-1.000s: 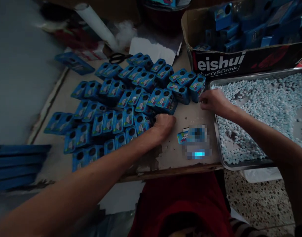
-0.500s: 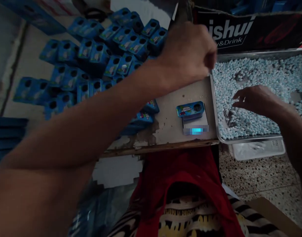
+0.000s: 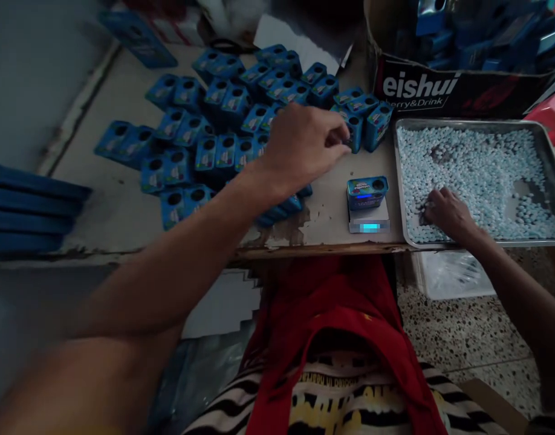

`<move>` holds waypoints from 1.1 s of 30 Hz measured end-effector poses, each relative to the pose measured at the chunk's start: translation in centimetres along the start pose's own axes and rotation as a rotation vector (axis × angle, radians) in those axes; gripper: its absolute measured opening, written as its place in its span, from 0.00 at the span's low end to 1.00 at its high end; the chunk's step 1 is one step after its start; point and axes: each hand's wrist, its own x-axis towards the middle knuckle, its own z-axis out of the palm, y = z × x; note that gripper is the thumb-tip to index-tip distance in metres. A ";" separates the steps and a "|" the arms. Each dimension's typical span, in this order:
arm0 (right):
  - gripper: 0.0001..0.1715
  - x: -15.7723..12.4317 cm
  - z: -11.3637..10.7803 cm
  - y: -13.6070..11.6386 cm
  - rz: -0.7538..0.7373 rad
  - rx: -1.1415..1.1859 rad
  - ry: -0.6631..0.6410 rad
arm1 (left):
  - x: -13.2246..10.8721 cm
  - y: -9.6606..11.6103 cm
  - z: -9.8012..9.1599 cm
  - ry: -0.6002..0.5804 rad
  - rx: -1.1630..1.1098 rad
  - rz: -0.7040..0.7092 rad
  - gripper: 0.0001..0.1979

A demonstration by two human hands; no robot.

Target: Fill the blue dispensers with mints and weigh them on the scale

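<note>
My left hand reaches across the table with its fingers curled inward. Its fingertips overlap a blue candy tin at the right end of the group; whether they grip it, I cannot tell. Lower right, my right hand has its bunched fingertips down among pale blue and white candies in a metal tray. Between the hands, another blue candy tin stands on a small digital scale with a lit display. Many more blue tins, with dark round holes on top, stand grouped beneath and left of my left arm.
Behind the tray is a black cardboard box holding blue tins. Long blue packages lie stacked at the left edge. A white sheet lies at the back, and a white plastic container sits below the tray.
My left hand has moved left, away from the tray and toward the nearest tins. My right hand has lowered from above the candies, its fingers now bunched among them. The view has shifted.
</note>
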 end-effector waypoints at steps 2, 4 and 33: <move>0.16 1.3 0.0 0.0 0.014 0.090 -0.016 | -2.7 -1.7 0.2 0.043 -0.062 -0.028 0.10; 0.13 2.3 -0.4 0.3 0.016 0.189 -0.018 | -5.0 -2.5 1.1 0.078 -0.105 -0.007 0.14; 0.41 18.1 -6.3 -14.0 -0.060 0.269 0.308 | -6.3 -39.5 -26.7 0.245 0.040 -0.469 0.41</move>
